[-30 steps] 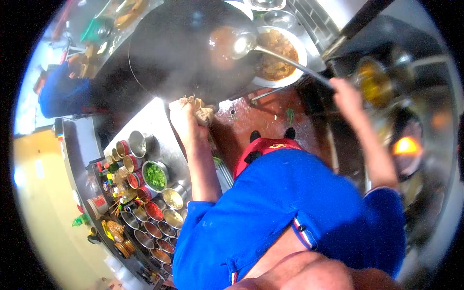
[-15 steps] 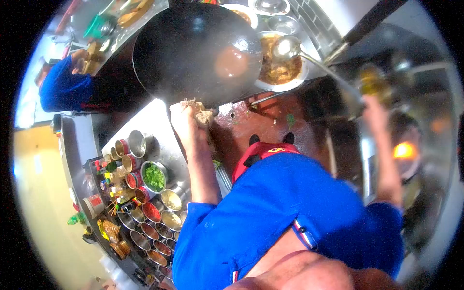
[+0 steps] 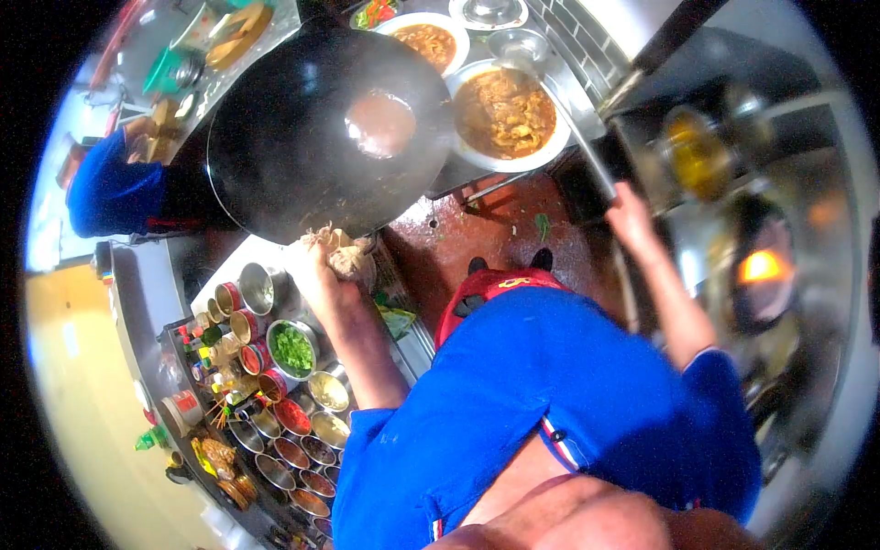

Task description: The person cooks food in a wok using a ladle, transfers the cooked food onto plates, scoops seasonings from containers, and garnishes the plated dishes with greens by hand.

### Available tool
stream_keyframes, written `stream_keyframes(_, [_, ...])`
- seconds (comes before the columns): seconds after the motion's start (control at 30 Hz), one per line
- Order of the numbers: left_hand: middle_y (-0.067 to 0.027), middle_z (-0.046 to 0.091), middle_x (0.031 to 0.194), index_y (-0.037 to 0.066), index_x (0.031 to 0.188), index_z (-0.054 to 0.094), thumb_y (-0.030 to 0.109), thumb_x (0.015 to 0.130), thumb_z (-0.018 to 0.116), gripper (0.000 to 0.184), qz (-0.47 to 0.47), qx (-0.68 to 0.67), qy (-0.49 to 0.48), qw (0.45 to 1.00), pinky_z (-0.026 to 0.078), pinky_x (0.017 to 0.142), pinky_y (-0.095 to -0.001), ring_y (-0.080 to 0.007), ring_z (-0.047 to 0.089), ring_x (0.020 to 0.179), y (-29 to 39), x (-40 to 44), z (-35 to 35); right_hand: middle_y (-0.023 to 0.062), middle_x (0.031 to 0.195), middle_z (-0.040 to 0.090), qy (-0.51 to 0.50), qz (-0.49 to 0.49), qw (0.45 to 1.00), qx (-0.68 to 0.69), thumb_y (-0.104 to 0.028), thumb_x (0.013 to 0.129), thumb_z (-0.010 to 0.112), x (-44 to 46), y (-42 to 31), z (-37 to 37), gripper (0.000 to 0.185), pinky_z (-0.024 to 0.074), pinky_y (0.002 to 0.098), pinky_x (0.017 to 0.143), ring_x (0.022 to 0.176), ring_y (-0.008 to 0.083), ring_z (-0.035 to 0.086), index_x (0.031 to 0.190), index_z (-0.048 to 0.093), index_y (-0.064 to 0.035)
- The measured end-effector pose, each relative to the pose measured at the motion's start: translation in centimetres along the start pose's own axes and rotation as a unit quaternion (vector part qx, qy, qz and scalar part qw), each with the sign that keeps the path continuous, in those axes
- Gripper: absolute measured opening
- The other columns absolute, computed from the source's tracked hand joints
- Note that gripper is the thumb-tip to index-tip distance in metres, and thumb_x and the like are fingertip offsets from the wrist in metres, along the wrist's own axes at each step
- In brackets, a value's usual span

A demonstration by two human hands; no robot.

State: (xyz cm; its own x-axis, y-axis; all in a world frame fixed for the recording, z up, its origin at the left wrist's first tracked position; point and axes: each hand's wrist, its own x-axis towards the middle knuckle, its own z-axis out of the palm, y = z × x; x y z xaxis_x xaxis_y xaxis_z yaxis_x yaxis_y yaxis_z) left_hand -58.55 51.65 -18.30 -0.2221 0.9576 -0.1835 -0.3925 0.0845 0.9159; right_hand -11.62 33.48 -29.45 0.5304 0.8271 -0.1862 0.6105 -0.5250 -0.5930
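A folded cloth (image 3: 346, 255) sits in my left hand (image 3: 319, 275), which is closed round it at the near rim of a large black wok (image 3: 284, 137). The wok is lifted and tilted, with a small pool of reddish-brown liquid (image 3: 380, 124) inside and steam over it. My right hand (image 3: 631, 215) grips the long metal handle of a ladle (image 3: 585, 142). Its far end reaches the rim of a white bowl (image 3: 466, 147) of brown stewed food (image 3: 509, 110); the ladle's cup is hard to make out there.
Behind stand a second filled bowl (image 3: 451, 69) and a metal bowl (image 3: 518, 44). At left are several ingredient tins, including chopped greens (image 3: 293, 348). A flame (image 3: 763, 266) burns on the stove at right, near a container of yellow liquid (image 3: 698, 156). Another person (image 3: 115, 188) works at far left.
The wok and my left hand have shifted left, uncovering more of both filled bowls. My right hand has moved left, and the ladle's cup no longer shows over the stewed food.
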Motion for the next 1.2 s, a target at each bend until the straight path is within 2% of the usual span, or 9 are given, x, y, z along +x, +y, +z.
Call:
stream_keyframes(0.33, [-0.0167,0.061,0.094,-0.001,0.099,0.054,0.004,0.08,0.059,0.02,-0.002,0.0,-0.039,0.999,0.059,0.067,-0.0533,-0.0294,0.064,0.081,0.7,1.6,-2.9,0.0203,0.089,0.064,0.038,0.005,0.999,-0.015,-0.006,0.079,0.06,-2.1,0.7,1.7,0.038,0.0485,0.0498,0.073,0.089,0.0424,0.063,0.115,0.051,-0.0132])
stream_keyframes(0.5, [-0.0171,0.062,0.098,-0.002,0.103,0.053,0.003,0.079,0.057,0.025,-0.011,-0.005,-0.06,0.998,0.06,0.066,-0.0517,-0.0297,0.065,0.083,2.2,0.7,-2.9,0.0028,0.07,0.053,0.114,-0.007,0.988,0.108,-0.002,0.077,0.062,-4.3,-1.4,2.2,0.034,0.0469,0.0315,0.059,0.063,0.0145,0.056,0.11,0.054,-0.0071])
stream_keyframes(0.63, [-0.0169,0.061,0.095,-0.002,0.104,0.052,0.005,0.079,0.058,0.027,-0.07,-0.004,-0.069,0.995,0.06,0.062,-0.0463,-0.0292,0.065,0.079,3.1,-2.3,-1.5,-0.0023,0.066,0.051,0.077,0.064,0.945,0.31,0.002,0.079,0.062,-9.1,-5.4,1.0,0.031,0.0374,0.024,0.043,0.048,0.0065,0.046,0.107,0.054,-0.0063])
stream_keyframes(0.77, [-0.0181,0.063,0.093,-0.004,0.104,0.054,0.008,0.077,0.056,0.03,-0.103,-0.022,-0.113,0.988,0.058,0.055,-0.0393,-0.0309,0.066,0.069,2.9,-6.9,-0.1,-0.0021,0.065,0.051,0.085,0.063,0.928,0.358,0.001,0.08,0.063,-13.9,-4.8,0.3,0.03,0.037,0.0233,0.041,0.047,0.0065,0.047,0.108,0.054,-0.0051])
stream_keyframes(0.8, [-0.0144,0.062,0.095,-0.003,0.107,0.056,0.006,0.079,0.055,0.03,-0.13,0.012,-0.151,0.98,0.058,0.07,-0.0455,-0.0284,0.064,0.08,2.3,-7.4,-0.9,-0.0022,0.065,0.051,0.083,0.066,0.926,0.362,0.001,0.08,0.063,-15.3,-4.2,0.2,0.03,0.0371,0.0233,0.041,0.047,0.0065,0.046,0.108,0.054,-0.0052])
stream_keyframes(0.9, [-0.0146,0.063,0.095,-0.004,0.108,0.055,0.005,0.078,0.055,0.031,-0.155,-0.002,-0.217,0.964,0.057,0.068,-0.0425,-0.027,0.065,0.078,0.8,-10.8,0.5,-0.0025,0.066,0.052,0.09,0.081,0.926,0.357,-0.001,0.08,0.064,-19.8,-1.2,-0.8,0.029,0.0379,0.0236,0.042,0.047,0.0063,0.047,0.106,0.055,-0.0053])
stream_keyframes(1.0, [-0.0148,0.063,0.097,-0.003,0.11,0.054,0.003,0.077,0.055,0.033,-0.154,-0.001,-0.296,0.943,0.057,0.067,-0.0405,-0.0263,0.065,0.078,-1.7,-14.7,3.0,-0.0023,0.069,0.051,0.103,0.104,0.954,0.263,-0.006,0.079,0.066,-25.5,2.0,-3.0,0.026,0.0408,0.0275,0.053,0.059,0.0087,0.049,0.103,0.056,-0.0045])
stream_keyframes(1.13, [-0.0147,0.063,0.098,-0.002,0.11,0.053,0.002,0.077,0.057,0.033,-0.166,0.069,-0.305,0.935,0.056,0.075,-0.0377,-0.0257,0.066,0.082,-4.9,-22.6,6.9,0.0114,0.078,0.061,0.124,0.127,0.967,0.184,-0.011,0.081,0.066,-34.8,3.5,-8.4,0.035,0.0481,0.035,0.065,0.071,0.0195,0.06,0.114,0.054,-0.0033])
stream_keyframes(1.2, [-0.0177,0.062,0.093,-0.006,0.105,0.053,0.011,0.077,0.065,0.035,-0.157,0.052,-0.382,0.909,0.056,0.054,-0.0335,-0.0263,0.066,0.074,-8.5,-23.6,7.6,0.0219,0.088,0.064,0.115,0.121,0.98,0.108,-0.021,0.084,0.064,-38.6,7.0,-9.1,0.041,0.0501,0.0464,0.07,0.08,0.04,0.065,0.119,0.051,-0.0043])
